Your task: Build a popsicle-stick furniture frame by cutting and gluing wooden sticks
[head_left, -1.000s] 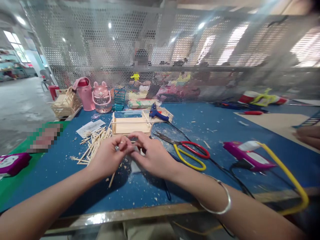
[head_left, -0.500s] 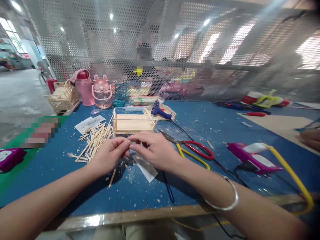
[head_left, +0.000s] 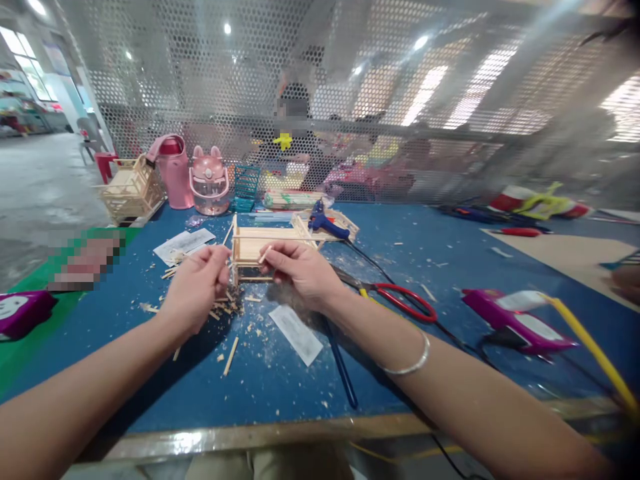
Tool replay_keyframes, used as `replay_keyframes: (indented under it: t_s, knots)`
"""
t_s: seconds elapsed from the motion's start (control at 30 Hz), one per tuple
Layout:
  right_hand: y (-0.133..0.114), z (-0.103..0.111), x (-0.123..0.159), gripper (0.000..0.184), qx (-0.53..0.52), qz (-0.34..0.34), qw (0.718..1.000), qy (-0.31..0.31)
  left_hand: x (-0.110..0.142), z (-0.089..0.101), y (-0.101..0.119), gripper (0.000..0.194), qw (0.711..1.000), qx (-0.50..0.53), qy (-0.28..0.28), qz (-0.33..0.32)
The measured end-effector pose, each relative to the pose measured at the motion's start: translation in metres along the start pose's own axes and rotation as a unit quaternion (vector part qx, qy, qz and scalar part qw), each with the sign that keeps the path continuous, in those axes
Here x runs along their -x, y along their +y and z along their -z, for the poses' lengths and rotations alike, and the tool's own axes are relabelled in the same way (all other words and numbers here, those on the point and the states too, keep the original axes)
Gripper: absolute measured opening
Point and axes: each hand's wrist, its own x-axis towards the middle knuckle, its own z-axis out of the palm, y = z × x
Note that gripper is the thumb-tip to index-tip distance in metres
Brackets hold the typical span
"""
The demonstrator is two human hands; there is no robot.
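- Table [head_left: 280, 403]: blue top, with the front edge nearest the person.
- Loose stick [head_left: 231, 356]: lies flat, inboard of the front edge.
- Slip [head_left: 296, 335]: lies flat, to the right of the loose stick.
- Left hand [head_left: 195, 287]: raised over the table, fingers curled in, thumb near forefinger. Whether it grips anything cannot be determined.
- Right hand [head_left: 310, 277]: fingers bent, thumb and forefinger closed on a short stick [head_left: 265, 255].
- Scissors [head_left: 407, 300]: partly hidden behind the right forearm; red handle loop visible.
- Purple unit [head_left: 540, 331]: right of the scissors, toward the front edge.
- Frame [head_left: 255, 241]: stands on the table just beyond the hands, mid-width.
- Glue gun [head_left: 330, 225]: at the frame's right end.
- Pink bottle [head_left: 176, 180]: near the table's far left corner.
- Screen [head_left: 200, 80]: perforated, rises along the far edge.
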Motion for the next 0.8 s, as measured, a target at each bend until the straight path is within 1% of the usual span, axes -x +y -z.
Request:
replay_keyframes:
  t_s: [0.03,0.1,0.13,0.2,0.23,0.27,0.37,0.43,0.5,0.53,0.6,0.67,0.7,0.73,0.77,0.8]
  knots:
    - [0.0,0.002,-0.001,0.011,0.025,0.002,1.0,-0.003,-0.006,0.003,0.002,0.017,0.998,-0.017,0.046,-0.042]
    - [0.0,0.004,-0.005,0.008,0.111,0.028,0.993,-0.012,-0.02,0.009,0.007,0.01,0.981,-0.069,0.139,-0.117]
    - [0.001,0.005,-0.007,0.008,0.163,0.05,0.985,-0.015,-0.028,0.01,0.009,0.016,0.968,-0.105,0.171,-0.148]
    - [0.003,0.003,-0.01,0.009,0.256,0.097,0.962,-0.011,-0.041,0.009,0.011,0.03,0.959,-0.17,0.157,-0.164]
    - [0.005,0.002,-0.011,0.011,0.292,0.119,0.949,-0.003,-0.046,0.008,0.011,0.032,0.958,-0.19,0.145,-0.16]
    - [0.007,0.001,-0.012,0.013,0.321,0.139,0.937,0.006,-0.049,0.007,0.009,0.033,0.963,-0.198,0.123,-0.139]
    - [0.012,-0.002,-0.014,0.016,0.39,0.195,0.899,0.051,-0.05,0.006,-0.001,0.037,0.981,-0.171,0.042,-0.083]
    - [0.014,-0.002,-0.015,0.016,0.421,0.217,0.877,0.076,-0.046,0.009,-0.009,0.038,0.984,-0.153,-0.028,-0.084]
    - [0.014,-0.001,-0.017,0.016,0.431,0.219,0.872,0.077,-0.043,0.012,-0.015,0.04,0.978,-0.163,-0.078,-0.105]
    - [0.015,0.0,-0.018,0.016,0.428,0.215,0.875,0.07,-0.042,0.014,-0.017,0.042,0.974,-0.176,-0.087,-0.112]
    - [0.016,0.001,-0.02,0.016,0.418,0.204,0.883,0.06,-0.039,0.016,-0.017,0.043,0.965,-0.218,-0.076,-0.121]
    - [0.017,0.001,-0.021,0.015,0.407,0.197,0.89,0.064,-0.034,0.017,-0.012,0.033,0.944,-0.3,-0.043,-0.132]
    - [0.018,0.002,-0.021,0.015,0.401,0.194,0.893,0.066,-0.031,0.016,-0.009,0.025,0.925,-0.352,-0.029,-0.143]
    - [0.019,0.002,-0.021,0.014,0.396,0.192,0.895,0.069,-0.027,0.016,-0.006,0.017,0.899,-0.41,-0.018,-0.155]
    - [0.019,0.002,-0.022,0.014,0.392,0.19,0.897,0.07,-0.023,0.015,-0.002,0.011,0.873,-0.458,-0.022,-0.164]
    - [0.02,0.002,-0.022,0.014,0.391,0.189,0.898,0.07,-0.019,0.013,0.0,0.009,0.857,-0.482,-0.035,-0.177]
